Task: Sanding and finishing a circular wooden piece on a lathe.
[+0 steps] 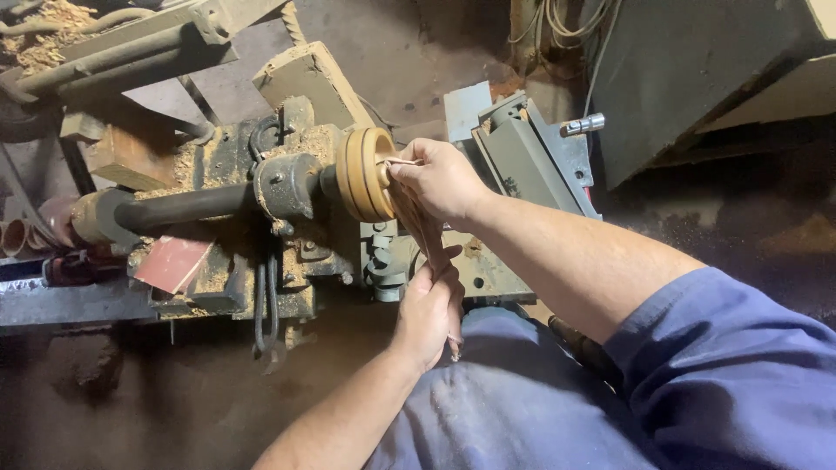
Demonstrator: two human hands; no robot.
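The right hand (440, 178) presses its fingers (402, 171) closed on the far end of a thin tan strip (424, 228) against the right face of a round, pale wooden workpiece (364, 173) mounted on a lathe (287, 187). The left hand (428, 312), nearer and lower, has its fingers curled tight around the strip's near end, so the strip runs taut from far to near between the two hands, its long axis roughly straight away from the person. The workpiece sits at the right end of a dark horizontal spindle (183, 206) whose axis runs left to right (the disc's grooved rim faces the camera). A flat reddish plate (171, 262) lies tilted at near left of the lathe, dusted with sawdust. A grey metal block (531, 152) with a shiny knob (584, 124) stands just right of the right hand.
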